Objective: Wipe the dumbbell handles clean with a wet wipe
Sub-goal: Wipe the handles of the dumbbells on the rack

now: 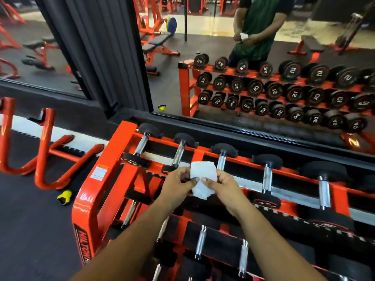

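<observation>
Wipe [203,179], white and crumpled, is pinched between your left hand [178,184] and right hand [221,187] at frame center, above chrome dumbbell handles [267,177].

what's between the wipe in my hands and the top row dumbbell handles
Nothing visible. Both hands, left and right, pinch the wet wipe above the rack, and the top-row chrome handles lie bare just beyond it.

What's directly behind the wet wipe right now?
Behind the wet wipe, pinched by the left hand and right hand, sits the orange rack's top row. One chrome dumbbell handle shows beside its upper right corner. The rack part directly behind is covered.
</observation>
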